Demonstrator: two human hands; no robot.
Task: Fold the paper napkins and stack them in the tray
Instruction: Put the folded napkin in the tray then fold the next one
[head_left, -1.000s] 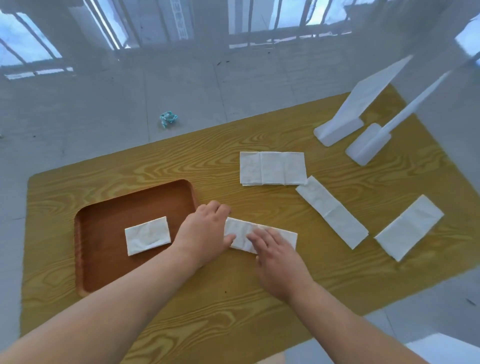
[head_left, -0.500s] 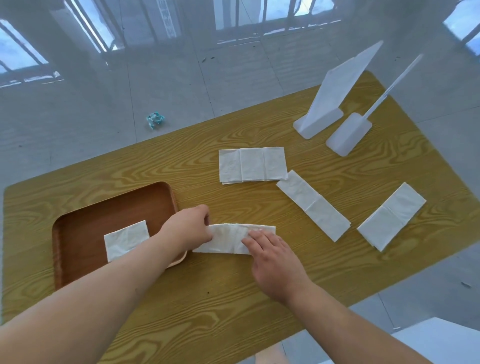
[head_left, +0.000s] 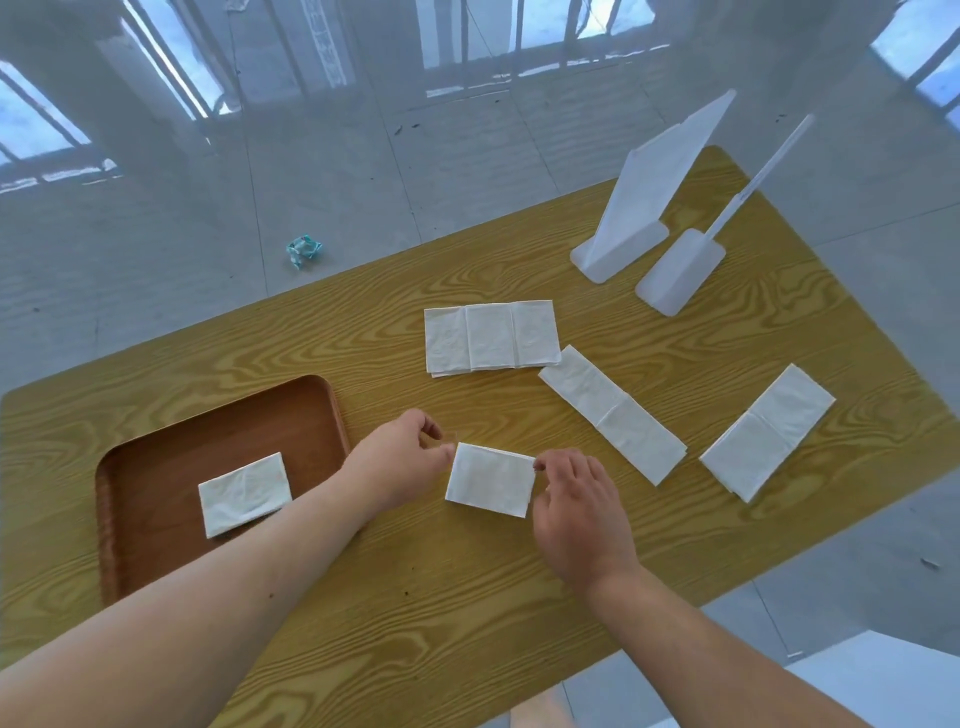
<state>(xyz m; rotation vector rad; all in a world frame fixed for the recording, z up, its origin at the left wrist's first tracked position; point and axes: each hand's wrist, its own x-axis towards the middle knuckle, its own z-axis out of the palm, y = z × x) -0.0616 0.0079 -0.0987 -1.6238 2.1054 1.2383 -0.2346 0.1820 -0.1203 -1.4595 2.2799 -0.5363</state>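
Both forearms reach in from the near edge of the wooden table (head_left: 467, 623). The left hand (head_left: 400, 462) lies just right of the tray (head_left: 156, 551), knuckles up, fingers curled, with its fingertips touching the left edge of the folded napkin (head_left: 491, 480); whether they pinch the paper or only rest against it cannot be told. The right hand (head_left: 579, 512) sits against the napkin's right edge, palm down, with thumb and forefinger closed together at the upper right corner, apparently nipping it.

The folded napkin is a small white rectangle, lying flat on the table right of the tray, its edges fairly crisp and slightly tilted.

Inside the tray, near its middle, lies another folded napkin (head_left: 244, 493), similar in size, a little rumpled, partly crossed by the left forearm.

Further right of the tray, three napkins wait flat on the table: a wide one with three panels (head_left: 491, 338) at the far side, a long narrow strip (head_left: 610, 413) lying diagonally beside it, and a two-panel one (head_left: 769, 431) furthest from the tray.
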